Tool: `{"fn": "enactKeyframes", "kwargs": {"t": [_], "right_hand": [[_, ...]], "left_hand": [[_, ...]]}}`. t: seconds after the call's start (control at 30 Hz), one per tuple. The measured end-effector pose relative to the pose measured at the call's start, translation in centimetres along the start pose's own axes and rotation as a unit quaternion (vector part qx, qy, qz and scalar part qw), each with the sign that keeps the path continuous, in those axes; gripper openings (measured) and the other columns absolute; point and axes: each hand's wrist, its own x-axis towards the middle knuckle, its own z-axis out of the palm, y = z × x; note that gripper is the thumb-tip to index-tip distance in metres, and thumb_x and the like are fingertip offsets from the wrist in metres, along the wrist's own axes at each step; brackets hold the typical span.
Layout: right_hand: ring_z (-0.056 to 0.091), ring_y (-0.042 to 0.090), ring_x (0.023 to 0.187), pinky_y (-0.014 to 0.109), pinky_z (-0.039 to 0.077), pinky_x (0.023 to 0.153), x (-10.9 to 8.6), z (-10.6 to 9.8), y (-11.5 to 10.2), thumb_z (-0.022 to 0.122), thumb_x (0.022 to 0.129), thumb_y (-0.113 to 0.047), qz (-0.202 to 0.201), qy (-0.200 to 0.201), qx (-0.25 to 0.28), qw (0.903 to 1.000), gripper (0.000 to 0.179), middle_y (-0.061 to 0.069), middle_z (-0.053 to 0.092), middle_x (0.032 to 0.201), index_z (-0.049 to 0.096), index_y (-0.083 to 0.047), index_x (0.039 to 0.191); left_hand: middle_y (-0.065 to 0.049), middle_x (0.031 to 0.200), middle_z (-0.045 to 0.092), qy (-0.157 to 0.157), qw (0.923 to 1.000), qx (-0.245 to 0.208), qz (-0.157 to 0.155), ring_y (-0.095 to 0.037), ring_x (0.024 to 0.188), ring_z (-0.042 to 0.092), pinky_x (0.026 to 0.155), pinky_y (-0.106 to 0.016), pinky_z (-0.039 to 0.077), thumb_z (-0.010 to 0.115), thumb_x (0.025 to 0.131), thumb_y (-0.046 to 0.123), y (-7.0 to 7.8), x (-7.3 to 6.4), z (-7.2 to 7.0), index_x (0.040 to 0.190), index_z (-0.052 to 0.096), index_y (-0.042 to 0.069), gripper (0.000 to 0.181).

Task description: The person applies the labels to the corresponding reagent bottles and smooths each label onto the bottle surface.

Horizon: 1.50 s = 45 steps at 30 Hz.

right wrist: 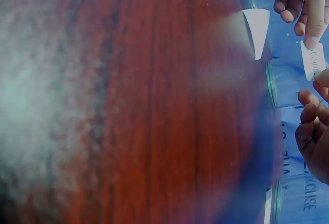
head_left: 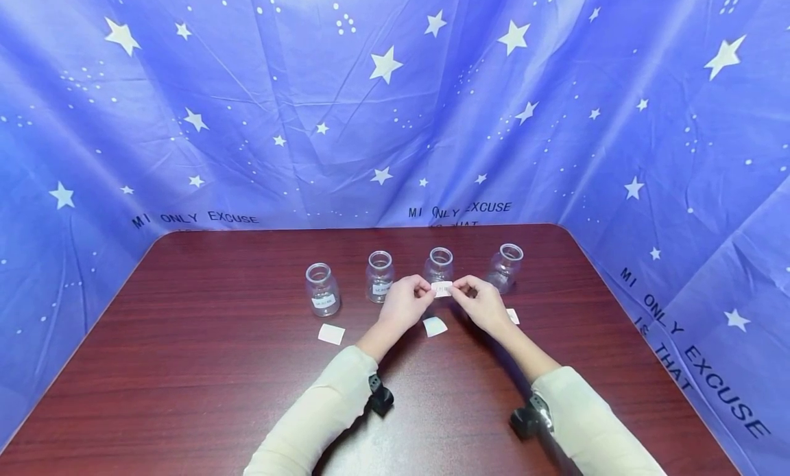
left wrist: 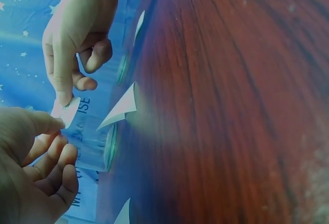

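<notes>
A small white label [head_left: 441, 289] with dark writing is stretched between both hands, in front of a clear glass jar [head_left: 441, 256]. My left hand [head_left: 404, 303] pinches its left end between thumb and finger. The right hand [head_left: 484, 304] pinches the opposite end the same way. In the right wrist view the label [right wrist: 312, 62] shows its printed side; whether it touches the jar I cannot tell. Just below the hands, a curled white paper piece [head_left: 435, 326] lies on the table. To the left, a jar [head_left: 380, 284] partly behind the left hand bears a label.
Farther left stands another labelled jar [head_left: 322, 291], with a white paper piece [head_left: 331, 334] in front. At the right a jar [head_left: 506, 269] stands behind the right hand, and a paper piece [head_left: 513, 316] shows beside that wrist. A starry blue curtain [head_left: 345, 119] borders the brown table [head_left: 204, 339].
</notes>
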Motion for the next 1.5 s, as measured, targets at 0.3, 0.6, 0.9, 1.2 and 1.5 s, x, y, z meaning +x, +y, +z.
{"fn": "enactKeyframes", "kwargs": {"t": [0.3,0.6,0.9,1.2,1.5], "right_hand": [[0.047,0.002,0.057,0.019,0.041,0.054,0.30,0.34,-0.01,0.067,0.084,-0.014,0.015,0.004,-0.011,0.9998,0.009,0.004,0.061,0.065,0.068,-0.006,0.087],[0.047,0.001,0.055,0.018,0.040,0.053,0.42,0.51,0.10,0.068,0.084,-0.016,0.006,0.015,-0.014,0.9998,0.010,0.004,0.061,0.065,0.068,-0.005,0.085],[0.045,0.001,0.054,0.018,0.037,0.050,0.27,0.95,0.69,0.070,0.082,-0.019,-0.022,0.055,-0.004,0.9982,0.013,0.000,0.058,0.061,0.067,-0.007,0.080],[0.043,0.002,0.051,0.019,0.036,0.047,0.11,0.58,0.67,0.073,0.080,-0.020,-0.001,0.061,0.007,0.9981,0.016,0.000,0.057,0.062,0.066,-0.008,0.086],[0.042,0.001,0.043,0.020,0.038,0.041,0.38,0.54,0.23,0.075,0.078,-0.017,0.043,0.025,0.039,0.9980,0.045,0.014,0.063,0.089,0.054,-0.005,0.117]], "left_hand": [[0.003,0.070,0.064,0.021,0.9992,0.032,-0.011,-0.007,0.063,0.053,0.061,-0.020,0.043,0.065,0.084,0.020,-0.03,0.22,0.20,0.084,0.067,0.011,0.009],[0.003,0.071,0.063,0.018,0.9987,0.041,-0.025,-0.007,0.063,0.052,0.060,-0.019,0.042,0.065,0.085,0.022,0.03,0.38,0.25,0.085,0.066,0.012,0.010],[0.005,0.067,0.061,0.025,0.9981,0.045,-0.034,-0.007,0.061,0.052,0.059,-0.021,0.043,0.064,0.086,0.027,-0.15,0.43,0.43,0.083,0.066,0.014,0.014],[0.003,0.066,0.062,0.034,0.9984,0.036,-0.027,-0.009,0.062,0.054,0.060,-0.022,0.043,0.064,0.085,0.026,-0.50,0.17,0.80,0.082,0.065,0.012,0.015],[-0.010,0.097,0.065,0.040,0.9981,0.013,-0.044,-0.020,0.085,0.065,0.077,-0.032,0.051,0.065,0.086,0.022,-0.38,0.11,0.77,0.108,0.058,0.003,0.030]]}}
